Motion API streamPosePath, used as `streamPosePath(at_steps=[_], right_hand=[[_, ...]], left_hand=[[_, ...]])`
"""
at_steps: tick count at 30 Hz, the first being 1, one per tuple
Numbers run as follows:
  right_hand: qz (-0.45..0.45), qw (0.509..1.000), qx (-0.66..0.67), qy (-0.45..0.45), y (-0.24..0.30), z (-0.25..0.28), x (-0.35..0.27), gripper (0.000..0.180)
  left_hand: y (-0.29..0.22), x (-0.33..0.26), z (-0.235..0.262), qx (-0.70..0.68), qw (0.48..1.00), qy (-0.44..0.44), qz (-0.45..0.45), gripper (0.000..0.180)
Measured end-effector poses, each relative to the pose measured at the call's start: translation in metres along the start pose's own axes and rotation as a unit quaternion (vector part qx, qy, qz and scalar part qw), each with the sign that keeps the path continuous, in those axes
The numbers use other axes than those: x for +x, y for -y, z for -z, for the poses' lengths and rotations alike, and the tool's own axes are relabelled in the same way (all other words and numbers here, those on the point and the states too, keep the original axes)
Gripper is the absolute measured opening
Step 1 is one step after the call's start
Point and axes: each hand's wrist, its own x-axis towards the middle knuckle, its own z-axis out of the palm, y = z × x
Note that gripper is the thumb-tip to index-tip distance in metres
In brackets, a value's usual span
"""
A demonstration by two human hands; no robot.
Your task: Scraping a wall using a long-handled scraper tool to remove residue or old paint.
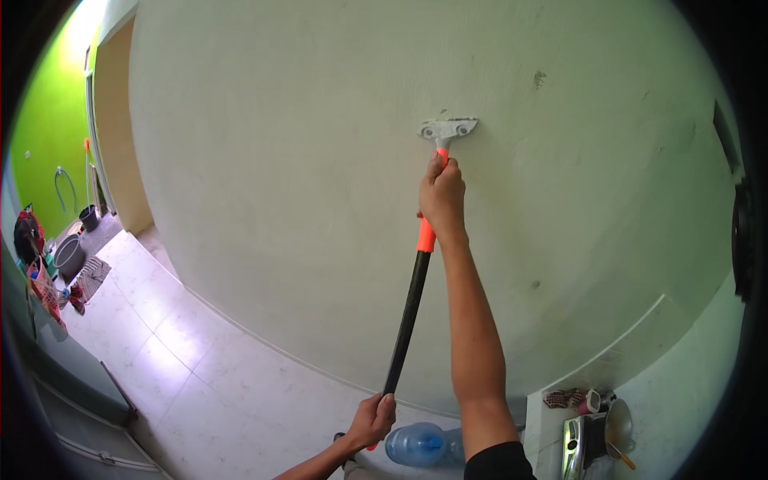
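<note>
A long-handled scraper (406,320) slants up across the middle of the view, with a black shaft, orange grip sections and a grey metal head. Its wide scraper head (448,129) is at the pale greenish wall (304,160), beside a small dark chipped spot. My right hand (442,192) is wrapped round the orange grip just below the head, that arm stretched upward. Lower down, my left hand (373,420) closes round the bottom end of the shaft; a bit of orange shows beneath it. Small dark marks dot the wall farther right.
A large blue water bottle (416,445) is on the floor between my arms. At lower right, a gas stove (573,448) and a wok (618,428) stand on a counter. Far left, beyond the tiled floor (172,344), are a grey basin (69,256), a bucket and a doorway.
</note>
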Motion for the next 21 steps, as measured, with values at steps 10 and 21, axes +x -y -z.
streamPosePath(at_steps=[10, 21], right_hand=[[-0.023, 0.999, 0.041, 0.019, -0.004, -0.01, 0.002, 0.042], [-0.027, 0.995, 0.097, -0.003, 0.004, -0.036, 0.014, 0.039]], left_hand=[[-0.027, -0.02, 0.027, 0.095, 0.994, -0.046, -0.028, 0.047], [-0.048, -0.01, 0.068, 0.16, 0.985, -0.063, -0.032, 0.049]])
